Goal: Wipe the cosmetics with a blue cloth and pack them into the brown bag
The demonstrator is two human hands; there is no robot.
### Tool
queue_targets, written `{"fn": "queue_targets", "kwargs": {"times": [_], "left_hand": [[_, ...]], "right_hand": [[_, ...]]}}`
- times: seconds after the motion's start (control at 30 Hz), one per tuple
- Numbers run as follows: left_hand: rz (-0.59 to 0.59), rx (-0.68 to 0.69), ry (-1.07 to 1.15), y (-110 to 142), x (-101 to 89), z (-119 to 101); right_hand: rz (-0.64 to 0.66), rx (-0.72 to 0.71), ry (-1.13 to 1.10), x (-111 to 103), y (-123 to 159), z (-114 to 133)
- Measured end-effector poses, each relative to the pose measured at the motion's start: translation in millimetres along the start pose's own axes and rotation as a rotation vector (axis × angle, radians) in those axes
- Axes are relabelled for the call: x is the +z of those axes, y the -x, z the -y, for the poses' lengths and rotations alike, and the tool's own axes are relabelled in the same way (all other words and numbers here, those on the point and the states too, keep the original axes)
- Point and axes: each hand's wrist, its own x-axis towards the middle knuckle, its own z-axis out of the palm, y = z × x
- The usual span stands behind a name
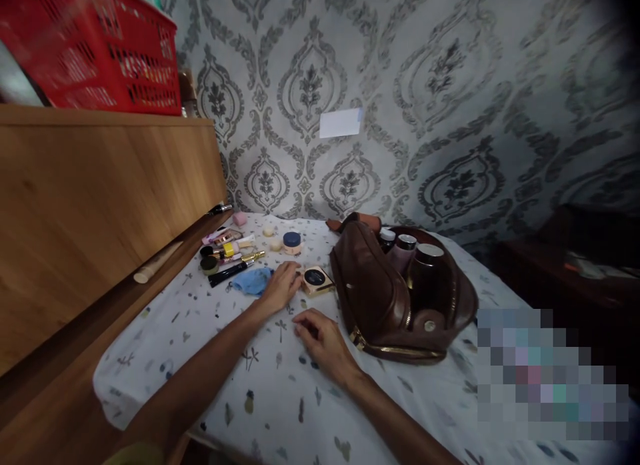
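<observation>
While a grey-and-silver wall (367, 58) with an ornate medallion pattern fills the background, a white cloth (280, 411) printed with small plants covers the surface in front of the person. Along the left side stands a wooden cabinet (110, 205), and on top of it sits a red plastic basket (100, 65) with slotted sides. Right of centre on the cloth, a brown bag (370, 278) with a gold-coloured zip gapes open; several containers stand inside, the largest a dark jar (425, 285) with a pale lid.

Two bare hands reach in from below. The left hand (281, 288), palm down, has its fingers slightly bent, their tips just beside a gold-edged compact (317, 281); I cannot tell whether they touch or grip anything. The right hand (325, 341) lies nearer the person, its fingers loosely curled with a gap between thumb and forefinger, and nothing shows in its hold.

A pale rectangular sheet (341, 123) shows against the wall. A crumpled blue fabric item (250, 280) lies against the left hand's outer side. The compact rests between that hand and the bag. Behind it sits a round blue-lidded pot (291, 243); to the left, a black tube (227, 273) lies among smaller cosmetics.
</observation>
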Motion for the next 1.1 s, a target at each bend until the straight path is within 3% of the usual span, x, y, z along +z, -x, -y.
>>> {"fn": "queue_targets", "kwargs": {"times": [0.3,0.47,0.57,0.9,1.1], "left_hand": [[-0.175,-0.107,-0.187,-11,-48.4,37],[-0.339,-0.386,-0.46,-7,-74.5,69],[-0.321,-0.51,-0.572,-3,-76.3,79],[-0.206,-0.336,-0.57,-2,-59.8,59],[-0.197,-0.352,-0.524,-9,-62.6,71]], "right_hand": [[-0.002,-0.011,0.019,-2,2,0],[0.001,-0.02,0.027,-3,2,4],[0.003,-0.024,0.028,-3,2,5],[0.006,-0.035,0.045,-1,1,1],[0.002,-0.025,0.057,-2,1,3]]}}
